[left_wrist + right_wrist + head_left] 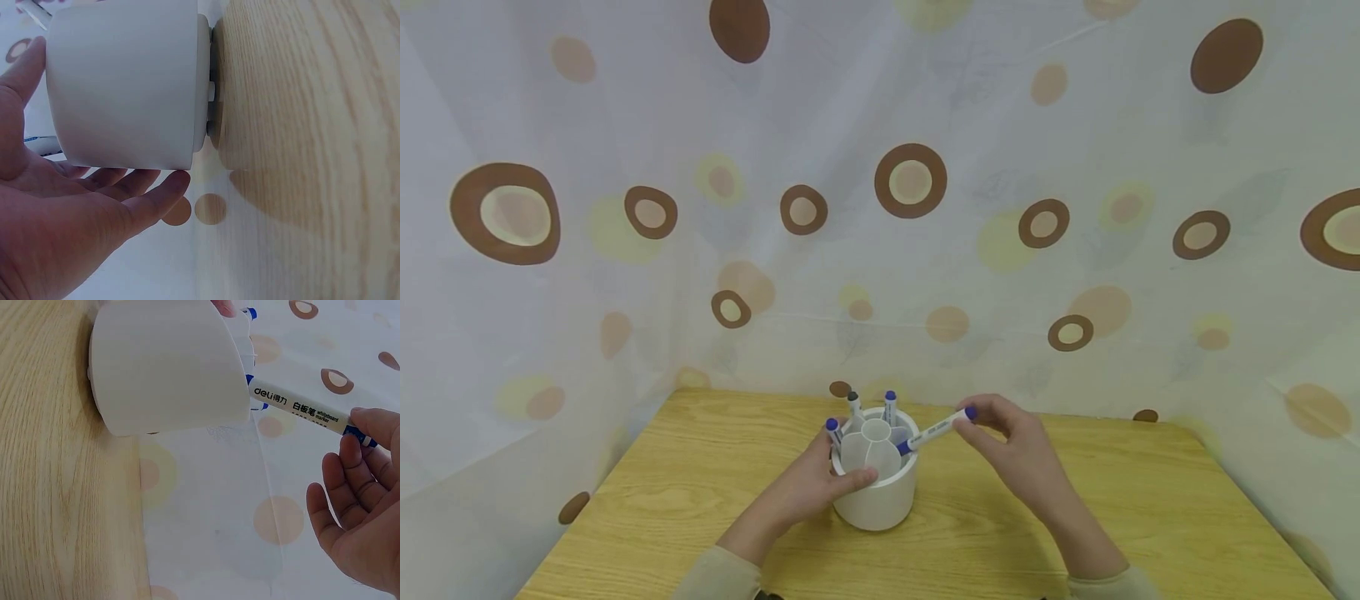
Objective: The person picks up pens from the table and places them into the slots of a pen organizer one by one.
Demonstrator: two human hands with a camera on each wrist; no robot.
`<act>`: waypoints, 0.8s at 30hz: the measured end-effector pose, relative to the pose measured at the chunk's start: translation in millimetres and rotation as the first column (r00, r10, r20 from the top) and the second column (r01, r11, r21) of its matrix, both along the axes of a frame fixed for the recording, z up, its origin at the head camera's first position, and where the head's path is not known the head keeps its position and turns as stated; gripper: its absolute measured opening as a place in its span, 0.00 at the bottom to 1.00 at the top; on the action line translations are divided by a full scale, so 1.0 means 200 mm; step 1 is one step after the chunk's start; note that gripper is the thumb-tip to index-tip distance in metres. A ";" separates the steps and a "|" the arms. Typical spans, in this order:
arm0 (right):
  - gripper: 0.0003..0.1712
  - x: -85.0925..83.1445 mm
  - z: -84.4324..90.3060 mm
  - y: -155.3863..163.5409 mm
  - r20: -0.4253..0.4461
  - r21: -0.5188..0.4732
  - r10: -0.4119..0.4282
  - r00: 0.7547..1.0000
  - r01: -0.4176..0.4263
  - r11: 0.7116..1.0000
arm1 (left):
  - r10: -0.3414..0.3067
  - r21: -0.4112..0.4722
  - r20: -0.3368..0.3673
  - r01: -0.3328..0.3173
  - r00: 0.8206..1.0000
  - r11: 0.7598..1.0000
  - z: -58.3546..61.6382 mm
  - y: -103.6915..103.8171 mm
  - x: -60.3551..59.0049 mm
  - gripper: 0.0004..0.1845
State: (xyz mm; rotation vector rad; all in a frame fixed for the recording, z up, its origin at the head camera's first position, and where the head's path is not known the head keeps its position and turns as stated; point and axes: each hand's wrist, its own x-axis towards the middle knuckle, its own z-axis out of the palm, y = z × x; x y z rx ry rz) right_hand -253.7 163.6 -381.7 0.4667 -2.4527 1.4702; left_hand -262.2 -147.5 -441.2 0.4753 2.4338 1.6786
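A round white pen holder (876, 504) with petal-shaped compartments stands on the table. My left hand (808, 486) grips it from the left, thumb over the front rim and fingers along its side; the left wrist view shows those fingers (156, 197) against the white wall. Between thumb and fingertips, my right hand (1018, 454) pinches a whiteboard marker (297, 407) by its blue-capped end. The marker slants down to the left, its other blue end at the holder's right compartment. Two blue-capped markers (890, 408) and a black-capped marker (854, 407) stand in other compartments.
The wooden table (700, 467) extends to both sides of the holder. Behind it and at the sides hangs a pale curtain (970, 275) with brown and yellow spots, meeting the table's back edge.
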 end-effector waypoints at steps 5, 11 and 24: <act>0.13 -0.01 -0.02 -0.02 -0.027 -0.012 0.000 1.000 0.000 1.000 | -0.002 0.005 0.002 0.002 1.000 1.000 0.00 0.00 0.00 0.52; 0.18 -0.01 -0.01 -0.03 -0.004 -0.020 -0.010 1.000 0.010 1.000 | -0.014 0.005 0.002 0.014 1.000 1.000 -0.01 0.02 0.00 0.51; 0.16 -0.07 0.01 -0.10 -0.019 0.022 0.023 1.000 -0.023 1.000 | -0.011 0.017 0.004 0.011 1.000 1.000 0.00 0.03 0.00 0.52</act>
